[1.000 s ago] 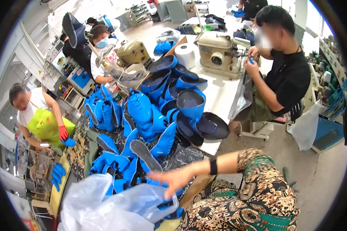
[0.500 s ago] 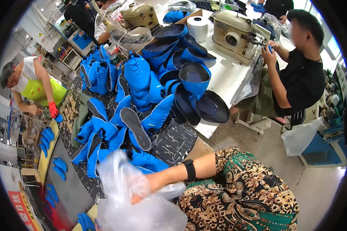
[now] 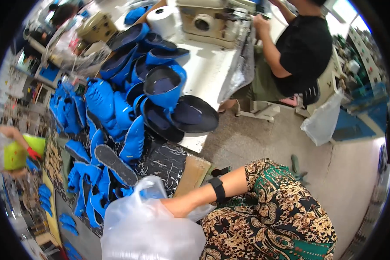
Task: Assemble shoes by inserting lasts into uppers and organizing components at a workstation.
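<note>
Blue shoe uppers (image 3: 104,108) crowd the counter (image 3: 203,73); your right hand (image 3: 171,207) has sunk deeper into the upright plastic bag (image 3: 147,229), fingers hidden, grip unclear

One plastic bag (image 3: 151,229), perhaps two.

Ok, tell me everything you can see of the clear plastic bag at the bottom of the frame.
The clear plastic bag is thin, translucent, whitish film, crumpled and puffed up, with a loop handle rising at its top. It sits low in the frame, before the table of blue shoe parts. The person's hand reaches into its mouth, hidden by the film. Its contents cannot be made out.
</note>
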A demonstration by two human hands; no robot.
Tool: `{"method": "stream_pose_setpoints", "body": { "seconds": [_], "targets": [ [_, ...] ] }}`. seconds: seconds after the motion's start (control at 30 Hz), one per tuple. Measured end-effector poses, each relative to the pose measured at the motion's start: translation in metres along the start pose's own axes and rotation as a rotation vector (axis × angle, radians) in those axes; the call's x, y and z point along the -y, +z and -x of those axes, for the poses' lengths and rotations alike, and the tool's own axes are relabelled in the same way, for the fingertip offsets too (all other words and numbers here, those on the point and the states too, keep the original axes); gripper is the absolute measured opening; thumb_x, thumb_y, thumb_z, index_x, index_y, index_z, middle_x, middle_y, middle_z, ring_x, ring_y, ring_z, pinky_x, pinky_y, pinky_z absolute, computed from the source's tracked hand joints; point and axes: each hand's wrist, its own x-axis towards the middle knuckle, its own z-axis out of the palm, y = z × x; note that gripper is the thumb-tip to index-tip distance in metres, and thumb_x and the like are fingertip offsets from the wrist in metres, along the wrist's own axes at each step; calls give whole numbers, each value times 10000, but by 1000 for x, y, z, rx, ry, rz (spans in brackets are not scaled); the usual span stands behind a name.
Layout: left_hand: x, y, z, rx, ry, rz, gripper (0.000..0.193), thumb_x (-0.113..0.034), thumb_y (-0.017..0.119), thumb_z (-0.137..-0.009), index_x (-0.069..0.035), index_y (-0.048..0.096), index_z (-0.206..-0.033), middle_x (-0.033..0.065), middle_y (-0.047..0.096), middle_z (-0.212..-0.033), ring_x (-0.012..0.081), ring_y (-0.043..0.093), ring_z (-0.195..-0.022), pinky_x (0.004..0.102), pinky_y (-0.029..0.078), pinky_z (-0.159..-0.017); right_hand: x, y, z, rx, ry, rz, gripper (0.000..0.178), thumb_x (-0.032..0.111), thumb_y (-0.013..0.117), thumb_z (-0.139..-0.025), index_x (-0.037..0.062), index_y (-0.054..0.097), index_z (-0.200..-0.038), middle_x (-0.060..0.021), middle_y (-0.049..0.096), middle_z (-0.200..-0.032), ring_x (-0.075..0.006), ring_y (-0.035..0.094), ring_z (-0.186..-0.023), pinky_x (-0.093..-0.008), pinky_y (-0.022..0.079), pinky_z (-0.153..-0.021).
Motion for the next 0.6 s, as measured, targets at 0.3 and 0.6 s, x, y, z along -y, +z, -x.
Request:
{"method": "stream_pose_setpoints", "body": {
  "seconds": [0.3,0.6],
  "targets": [
    [-11,-6,-44,424,127,-149,367,-116,551,-800,6,489,-1140,118,577,-1041,143,541,-931,271,440,-772,51,18,82,-366,457,152,619,262,601,-786,14,330,-1284,-202,479,-1171,-268,488,-1067,-366,378,-929],
    [-48,71,-97,796,235,-202,385,-125,566,-795,11,487,-1146,121,575,-1053,144,541,-949,271,439,-781,110,54,180,-620,311,632,896,444,654,-717,54,169,-1362,-204,187,-1376,-344,260,-1251,-436,319,-966]
  ]
}}
